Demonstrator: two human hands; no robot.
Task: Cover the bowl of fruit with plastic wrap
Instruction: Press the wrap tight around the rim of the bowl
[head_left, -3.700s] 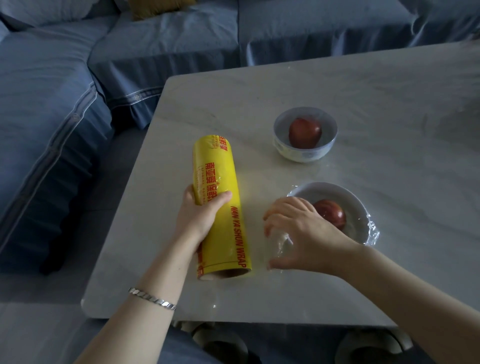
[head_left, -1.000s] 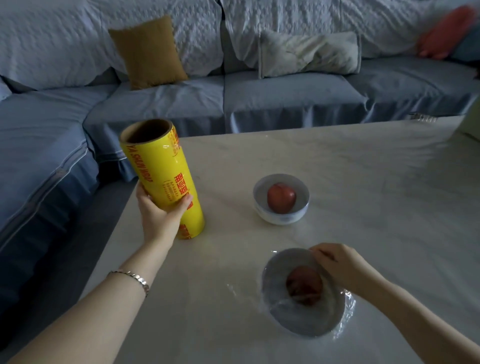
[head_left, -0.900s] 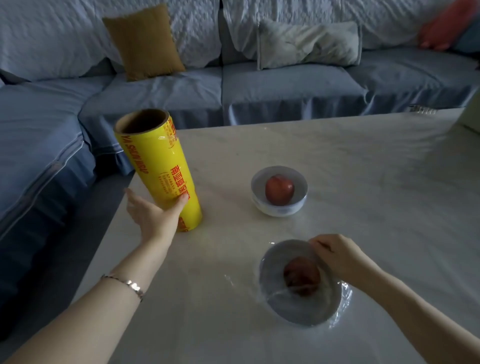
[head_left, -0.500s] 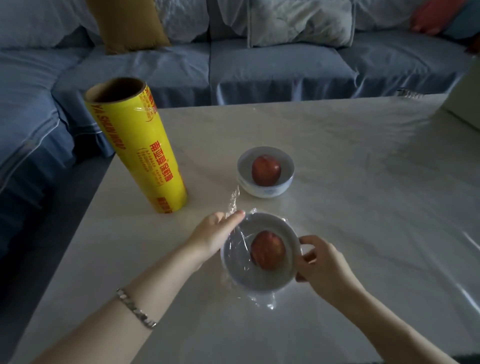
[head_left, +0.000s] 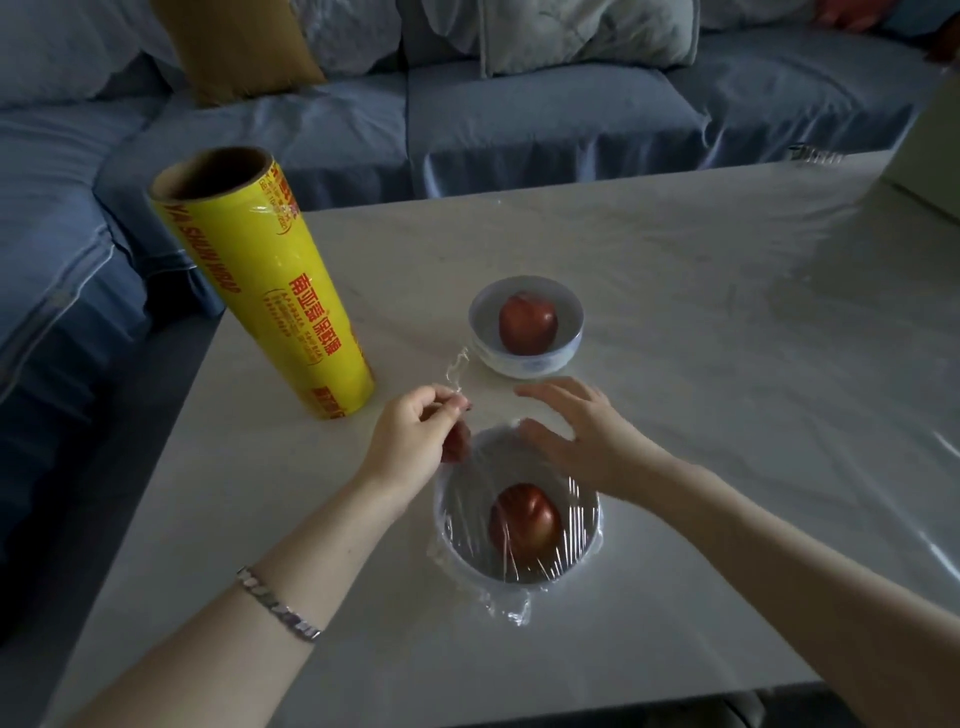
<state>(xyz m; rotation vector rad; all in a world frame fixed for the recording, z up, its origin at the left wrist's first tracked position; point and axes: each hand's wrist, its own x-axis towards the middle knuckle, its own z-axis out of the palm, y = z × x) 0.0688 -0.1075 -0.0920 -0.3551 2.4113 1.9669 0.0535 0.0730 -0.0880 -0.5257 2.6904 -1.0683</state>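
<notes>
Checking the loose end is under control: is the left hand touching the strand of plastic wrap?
Touching. The head view shows the left hand pinching the strand of plastic wrap between thumb and forefinger.

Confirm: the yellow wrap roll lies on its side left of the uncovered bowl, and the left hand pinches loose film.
Wrong: the head view shows the yellow wrap roll standing on end, left of the uncovered bowl; the left hand does pinch loose film.
</notes>
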